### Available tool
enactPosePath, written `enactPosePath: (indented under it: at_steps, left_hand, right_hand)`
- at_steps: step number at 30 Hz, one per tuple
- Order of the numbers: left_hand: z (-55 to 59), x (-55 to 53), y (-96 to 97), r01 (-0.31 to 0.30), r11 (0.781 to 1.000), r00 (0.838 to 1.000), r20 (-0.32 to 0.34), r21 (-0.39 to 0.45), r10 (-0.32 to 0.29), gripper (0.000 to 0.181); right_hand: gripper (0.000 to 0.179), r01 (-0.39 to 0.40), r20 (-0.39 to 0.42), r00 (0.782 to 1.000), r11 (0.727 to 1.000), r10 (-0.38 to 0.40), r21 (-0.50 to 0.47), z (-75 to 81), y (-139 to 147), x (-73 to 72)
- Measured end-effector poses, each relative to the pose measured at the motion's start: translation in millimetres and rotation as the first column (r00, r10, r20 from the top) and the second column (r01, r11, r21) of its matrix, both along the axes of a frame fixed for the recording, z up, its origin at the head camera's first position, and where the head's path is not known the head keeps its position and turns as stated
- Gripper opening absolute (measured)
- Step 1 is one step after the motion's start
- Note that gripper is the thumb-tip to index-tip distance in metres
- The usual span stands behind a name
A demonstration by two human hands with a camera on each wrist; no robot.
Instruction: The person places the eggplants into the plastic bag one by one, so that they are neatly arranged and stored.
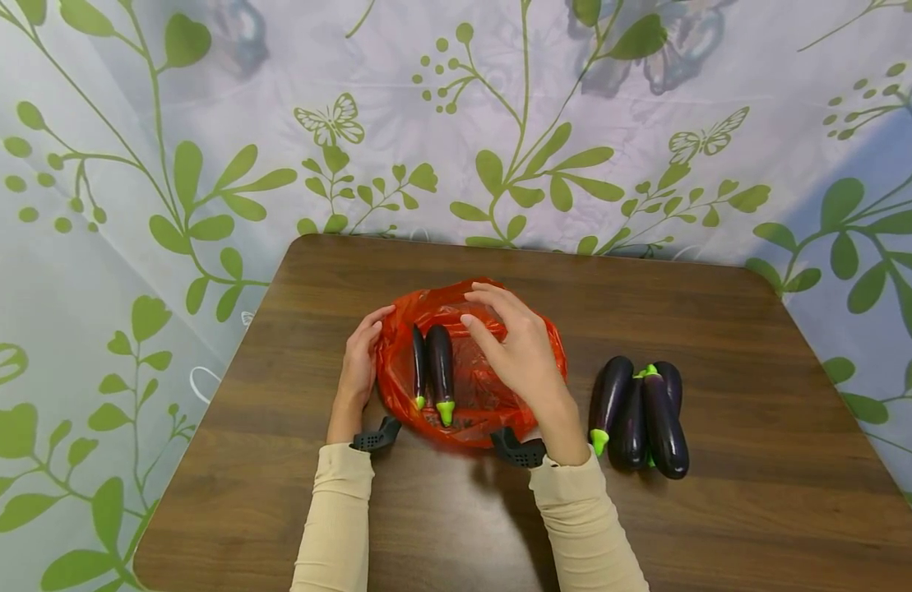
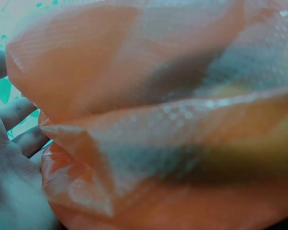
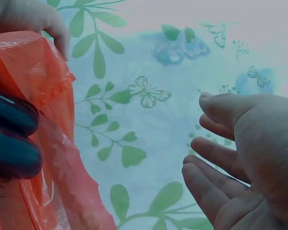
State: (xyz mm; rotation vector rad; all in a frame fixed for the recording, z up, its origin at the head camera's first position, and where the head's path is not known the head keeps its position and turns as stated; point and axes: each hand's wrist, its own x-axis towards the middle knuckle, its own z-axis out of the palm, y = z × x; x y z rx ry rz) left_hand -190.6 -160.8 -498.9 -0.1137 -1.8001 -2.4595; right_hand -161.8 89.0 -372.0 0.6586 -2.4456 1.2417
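Note:
A red plastic bag point(image 1: 474, 374) lies spread with its mouth wide on the table, and two dark purple eggplants point(image 1: 441, 366) with green stems lie side by side in it. My left hand point(image 1: 360, 366) rests against the bag's left side, its fingers along the outside near the rim. In the left wrist view the bag point(image 2: 77, 62) fills most of the picture, with blurred dark shapes behind the film. Over the bag's right part hovers my right hand point(image 1: 525, 353), fingers extended and holding nothing. The right wrist view shows that hand point(image 3: 245, 163) apart from the bag.
Several more eggplants point(image 1: 611, 403) lie in a group on the brown wooden table point(image 1: 752, 411), to the right of my right forearm. A curtain point(image 1: 396, 107) with green leaves and butterflies hangs behind and beside the table.

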Motion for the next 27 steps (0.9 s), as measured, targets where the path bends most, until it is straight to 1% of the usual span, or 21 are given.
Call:
enactPosePath:
  at_steps: [7, 14, 27]
  left_hand:
    - [-0.5, 0.8, 0.0, -0.005, 1.000, 1.000, -0.005, -0.007, 0.005, 0.047]
    - [-0.3, 0.5, 0.4, -0.008, 1.000, 1.000, -0.009, -0.003, 0.008, 0.046]
    - [0.2, 1.8, 0.4, 0.004, 1.000, 1.000, -0.016, -0.014, -0.005, 0.046]
  right_hand:
    - [0.035, 0.016, -0.024, 1.000, 1.000, -0.016, 0.001, 5.0, 4.4, 3.9]
    - [0.036, 0.013, -0.048, 0.999, 1.000, -0.012, 0.011, 7.5, 10.5, 3.7]
    - [0.038, 0.008, -0.034, 0.999, 1.000, -0.007, 0.027, 13.1, 23.5, 5.7]
